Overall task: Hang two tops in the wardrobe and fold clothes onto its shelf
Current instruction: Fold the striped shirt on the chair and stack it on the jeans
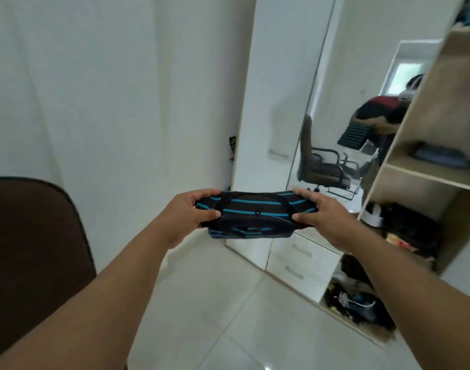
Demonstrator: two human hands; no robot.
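black-and-blue striped folded top [251, 213] is pinched at its ends by left hand [190, 213] and right hand [323, 217] fingers.

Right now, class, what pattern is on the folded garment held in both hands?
Black with turquoise stripes, seen in the head view.

We count two hands, a left hand [194, 212] and a right hand [320, 213]. We see one folded striped garment [252, 214] between them. We count one brown chair back [33, 236] at the left, one mirror [362, 129] on the wardrobe door, and two drawers [303, 263] below it. We make out three open wardrobe shelves [426, 174], and one dark folded item [439, 156] on the middle one.
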